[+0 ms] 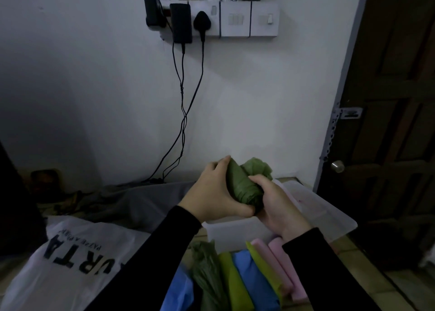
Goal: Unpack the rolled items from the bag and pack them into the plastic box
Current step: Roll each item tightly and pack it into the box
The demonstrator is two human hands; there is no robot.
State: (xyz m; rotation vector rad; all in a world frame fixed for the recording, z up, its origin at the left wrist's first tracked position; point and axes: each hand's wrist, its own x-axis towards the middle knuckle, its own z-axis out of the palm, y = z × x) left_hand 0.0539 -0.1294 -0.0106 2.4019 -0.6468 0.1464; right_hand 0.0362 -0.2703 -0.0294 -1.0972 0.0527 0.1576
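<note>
Both hands hold one green roll above the plastic box.

A white bag (77,259) lies at the left; the left hand (211,193) and right hand (275,205) each curl their fingers round the green roll (243,186), raised over the clear plastic box (329,216). More rolls (247,275), green, blue and pink, lie side by side just in front of the box.

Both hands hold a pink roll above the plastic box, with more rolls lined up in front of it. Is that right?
Not quite: the roll held by the left hand and right hand above the plastic box is dark green, as the head view shows. The rest stands.
</note>
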